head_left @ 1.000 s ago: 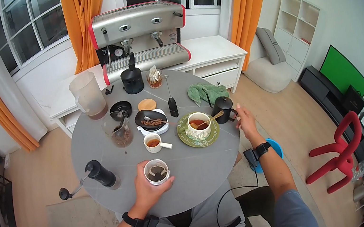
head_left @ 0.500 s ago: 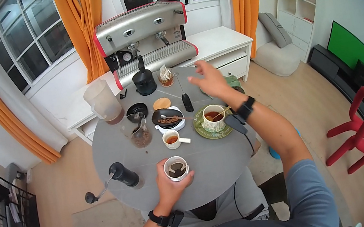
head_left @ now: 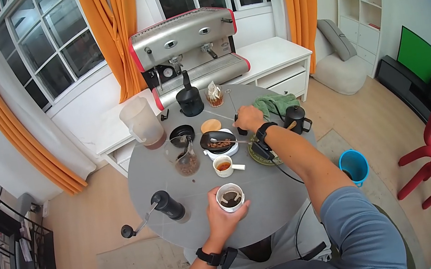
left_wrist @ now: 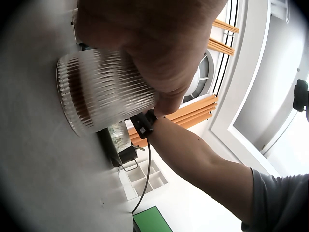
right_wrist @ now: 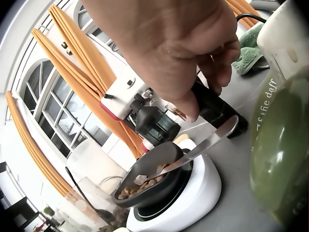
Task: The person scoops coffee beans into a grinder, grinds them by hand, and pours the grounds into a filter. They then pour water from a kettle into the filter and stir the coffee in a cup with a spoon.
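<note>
A ribbed glass (head_left: pixel 230 197) (left_wrist: pixel 104 89) with dark liquid stands at the table's near side, and my left hand (head_left: pixel 224 221) (left_wrist: pixel 145 38) is curled round it. Behind it, my right hand (head_left: pixel 250 119) (right_wrist: pixel 183 53) grips the black handle of a milk frother (head_left: pixel 240 130) (right_wrist: pixel 219 108) between thumb and fingers; the frother is upright, its thin wire end upward in the head view. Just left of that hand, a black dish of beans (head_left: pixel 220 144) (right_wrist: pixel 149 179) rests on a white scale (right_wrist: pixel 193 208) with a spoon across it. My right forearm mostly hides the cup on the green saucer (head_left: pixel 256 156).
A white handled cup (head_left: pixel 223 167), a glass server (head_left: pixel 187 165) and a hand grinder (head_left: pixel 167 205) stand on the table. Farther back are a jug (head_left: pixel 142 124), a black pot (head_left: pixel 190 103) and a green cloth (head_left: pixel 273 105); a black kettle (head_left: pixel 294 119) is at the right.
My right hand has moved from beside the black kettle, across the back of the table, down to the frother and taken hold of it. My left hand still holds the glass; the head view has shifted.
</note>
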Action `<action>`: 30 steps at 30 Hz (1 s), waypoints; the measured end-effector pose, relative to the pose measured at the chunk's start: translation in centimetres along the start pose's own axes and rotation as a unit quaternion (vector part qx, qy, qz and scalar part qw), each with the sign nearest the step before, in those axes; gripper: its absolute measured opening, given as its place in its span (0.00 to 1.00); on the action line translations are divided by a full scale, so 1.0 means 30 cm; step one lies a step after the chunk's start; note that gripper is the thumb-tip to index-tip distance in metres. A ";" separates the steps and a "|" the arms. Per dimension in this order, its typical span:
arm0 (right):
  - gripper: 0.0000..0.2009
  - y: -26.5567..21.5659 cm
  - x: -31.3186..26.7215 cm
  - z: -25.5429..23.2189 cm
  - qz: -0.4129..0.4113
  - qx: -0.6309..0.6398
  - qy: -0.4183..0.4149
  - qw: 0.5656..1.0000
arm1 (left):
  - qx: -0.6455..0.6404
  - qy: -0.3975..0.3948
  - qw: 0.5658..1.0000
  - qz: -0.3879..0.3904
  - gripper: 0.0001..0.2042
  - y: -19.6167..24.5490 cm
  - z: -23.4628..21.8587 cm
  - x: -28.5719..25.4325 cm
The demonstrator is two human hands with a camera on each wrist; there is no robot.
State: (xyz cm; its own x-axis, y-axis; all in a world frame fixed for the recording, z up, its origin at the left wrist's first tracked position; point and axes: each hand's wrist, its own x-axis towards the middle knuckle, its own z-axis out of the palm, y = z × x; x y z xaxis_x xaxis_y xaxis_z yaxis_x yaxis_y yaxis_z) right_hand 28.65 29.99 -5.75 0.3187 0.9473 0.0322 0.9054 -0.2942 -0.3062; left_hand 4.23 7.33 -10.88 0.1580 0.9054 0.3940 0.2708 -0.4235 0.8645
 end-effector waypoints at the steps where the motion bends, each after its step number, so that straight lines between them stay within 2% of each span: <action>1: 0.27 0.007 0.006 0.007 -0.002 -0.006 0.012 1.000 | -0.002 0.000 1.000 -0.003 0.36 0.002 0.003 0.000; 4: 0.23 -0.002 -0.011 -0.066 -0.039 0.007 0.038 0.998 | 0.002 -0.001 1.000 0.007 0.36 -0.001 0.003 0.001; 5: 0.24 -0.003 -0.017 -0.115 -0.065 0.033 0.050 0.996 | -0.001 -0.003 1.000 0.004 0.36 -0.001 0.003 0.002; 7: 0.27 0.002 0.014 -0.181 -0.148 0.092 0.144 0.974 | -0.002 -0.003 1.000 0.006 0.36 -0.002 0.003 0.001; 10: 0.26 -0.019 -0.022 -0.350 -0.173 0.146 0.166 0.960 | -0.004 0.001 1.000 -0.004 0.36 -0.008 0.005 0.000; 11: 0.24 -0.025 -0.059 -0.407 -0.211 0.278 0.086 0.933 | -0.007 0.002 1.000 -0.006 0.36 -0.010 0.005 -0.002; 12: 0.22 -0.034 -0.096 -0.460 -0.244 0.403 0.004 0.882 | -0.002 0.001 1.000 0.001 0.36 -0.010 0.003 -0.001; 13: 0.22 -0.036 -0.141 -0.495 -0.246 0.399 0.002 0.883 | 0.003 0.002 1.000 0.009 0.37 -0.010 0.005 0.002; 15: 0.16 -0.020 -0.270 -0.524 -0.382 0.489 -0.092 0.779 | 0.000 0.006 1.000 0.009 0.37 -0.008 0.007 0.000; 16: 0.16 -0.014 -0.345 -0.544 -0.384 0.486 -0.098 0.779 | -0.001 0.007 1.000 0.010 0.36 -0.009 0.007 0.001; 18: 0.11 0.027 -0.486 -0.549 -0.338 0.477 -0.218 0.781 | -0.007 0.009 1.000 0.004 0.36 -0.019 0.010 -0.005; 20: 0.11 0.108 -0.531 -0.509 -0.323 0.394 -0.283 0.813 | -0.014 0.014 1.000 0.001 0.36 -0.019 0.010 -0.002; 22: 0.16 0.177 -0.575 -0.495 -0.290 0.311 -0.347 0.836 | -0.012 0.009 1.000 0.004 0.36 -0.009 0.009 -0.004; 23: 0.16 0.205 -0.583 -0.490 -0.294 0.305 -0.353 0.834 | -0.014 0.018 1.000 0.001 0.36 -0.011 0.012 -0.002; 25: 0.18 0.254 -0.585 -0.484 -0.195 0.260 -0.420 0.847 | -0.014 0.006 1.000 0.003 0.36 -0.014 0.011 -0.005; 26: 0.18 0.274 -0.577 -0.485 -0.199 0.258 -0.424 0.845 | -0.012 0.011 1.000 0.000 0.36 -0.014 0.010 -0.005; 28: 0.21 0.308 -0.563 -0.485 -0.150 0.283 -0.456 0.830 | -0.003 0.012 1.000 0.000 0.36 -0.012 0.013 -0.007; 30: 0.23 0.289 -0.564 -0.501 -0.170 0.275 -0.464 0.825 | -0.001 0.012 1.000 0.002 0.36 -0.018 0.012 -0.006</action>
State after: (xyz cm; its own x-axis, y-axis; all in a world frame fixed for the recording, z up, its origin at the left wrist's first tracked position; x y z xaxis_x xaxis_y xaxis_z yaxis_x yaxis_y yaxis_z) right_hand 35.32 9.51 5.35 -0.5113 0.7273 -0.4579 0.5518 -0.1307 -0.8237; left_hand 4.41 7.38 -11.53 0.1361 0.9045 0.4042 0.2683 -0.4264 0.8638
